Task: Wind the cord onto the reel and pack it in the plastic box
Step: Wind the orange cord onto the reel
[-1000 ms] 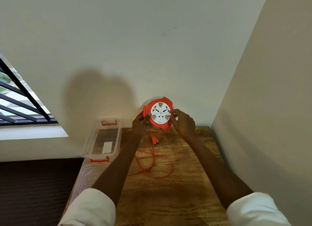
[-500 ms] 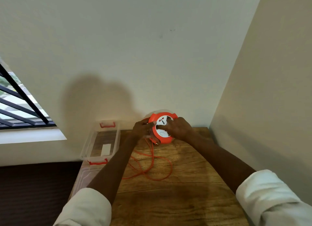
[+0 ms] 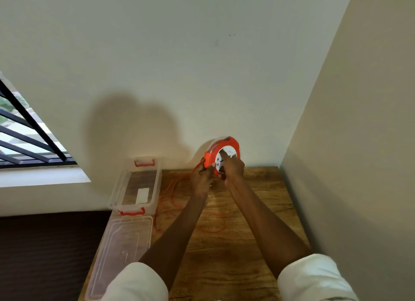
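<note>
- The reel (image 3: 224,153) is held off the surface (image 3: 235,244) at its far end, close to the wall. A second ago its white socket face looked straight at the camera; now it is turned edge-on toward the left, orange rim leading.
- The left hand (image 3: 202,177) is clenched on the reel's lower left edge, where the cord (image 3: 166,199) runs in. It has kept that hold throughout.
- The right hand (image 3: 232,167) has moved from the reel's right rim onto the white face, its fingers pressed against the centre. Whether they grip a knob there I cannot tell.
- The cord trails from the reel down to the surface in loose loops, between the box (image 3: 134,183) and the forearms. The pile looks thinner than a second ago, though part lies behind the left arm.
- My reading: winding is under way, the right hand turning the hub while the left steadies the body and feeds cord in.
- The box stands open at the surface's left edge, its lid (image 3: 119,255) flat just in front of it. Packing is not yet begun; some cord has yet to go in first.
</note>
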Action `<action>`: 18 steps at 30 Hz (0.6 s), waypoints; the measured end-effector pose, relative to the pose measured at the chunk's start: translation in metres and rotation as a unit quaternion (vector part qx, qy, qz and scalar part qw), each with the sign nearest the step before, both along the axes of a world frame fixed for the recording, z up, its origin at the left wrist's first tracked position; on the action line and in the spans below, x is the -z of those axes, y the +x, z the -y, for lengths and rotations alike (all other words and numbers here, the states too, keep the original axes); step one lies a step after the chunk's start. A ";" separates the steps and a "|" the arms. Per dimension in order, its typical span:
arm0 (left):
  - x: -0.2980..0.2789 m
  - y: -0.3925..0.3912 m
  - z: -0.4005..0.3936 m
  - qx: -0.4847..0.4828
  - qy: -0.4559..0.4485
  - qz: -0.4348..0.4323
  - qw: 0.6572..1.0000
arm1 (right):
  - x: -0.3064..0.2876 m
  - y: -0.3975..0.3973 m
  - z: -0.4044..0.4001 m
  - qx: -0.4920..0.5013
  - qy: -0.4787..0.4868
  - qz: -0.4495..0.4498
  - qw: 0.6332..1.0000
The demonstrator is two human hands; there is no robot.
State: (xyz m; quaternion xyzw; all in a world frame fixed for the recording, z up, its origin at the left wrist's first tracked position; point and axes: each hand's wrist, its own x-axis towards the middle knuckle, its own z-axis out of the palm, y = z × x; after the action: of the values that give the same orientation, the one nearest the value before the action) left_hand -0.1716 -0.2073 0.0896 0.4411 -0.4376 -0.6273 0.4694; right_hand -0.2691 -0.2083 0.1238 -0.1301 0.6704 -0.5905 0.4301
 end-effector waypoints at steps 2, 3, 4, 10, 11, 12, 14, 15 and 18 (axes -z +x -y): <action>0.003 0.001 -0.002 0.009 -0.004 -0.001 1.000 | 0.001 0.003 -0.002 0.031 -0.016 0.111 0.993; 0.003 0.002 -0.001 0.016 -0.004 0.002 1.000 | 0.000 0.002 -0.004 0.022 -0.012 0.119 0.993; 0.003 0.004 0.001 0.021 -0.002 0.006 1.000 | 0.001 0.001 -0.003 0.004 -0.002 0.105 0.994; -0.008 0.016 0.019 0.035 0.023 -0.002 0.999 | -0.004 -0.022 -0.012 -0.107 0.025 -0.114 0.987; -0.011 0.021 0.025 0.037 0.029 0.004 0.999 | 0.000 -0.028 -0.014 -0.115 0.029 -0.192 0.974; -0.015 0.026 0.032 0.044 0.035 0.014 0.998 | 0.003 -0.035 -0.014 -0.127 0.039 -0.299 0.945; -0.024 0.037 0.045 0.077 0.051 0.043 0.995 | 0.007 -0.049 -0.017 -0.171 0.034 -0.523 0.834; -0.029 0.043 0.051 0.085 0.053 0.056 0.993 | 0.006 -0.053 -0.018 -0.205 0.009 -0.586 0.784; -0.035 0.050 0.064 0.098 0.036 0.113 0.988 | -0.014 -0.051 -0.024 -0.322 -0.008 -0.558 0.765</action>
State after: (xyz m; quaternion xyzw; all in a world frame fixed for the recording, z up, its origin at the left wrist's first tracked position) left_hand -0.1217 -0.2713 0.1244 0.4810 -0.5063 -0.6314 0.3370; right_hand -0.3202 -0.1845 0.1381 -0.6483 0.7061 -0.2456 0.1445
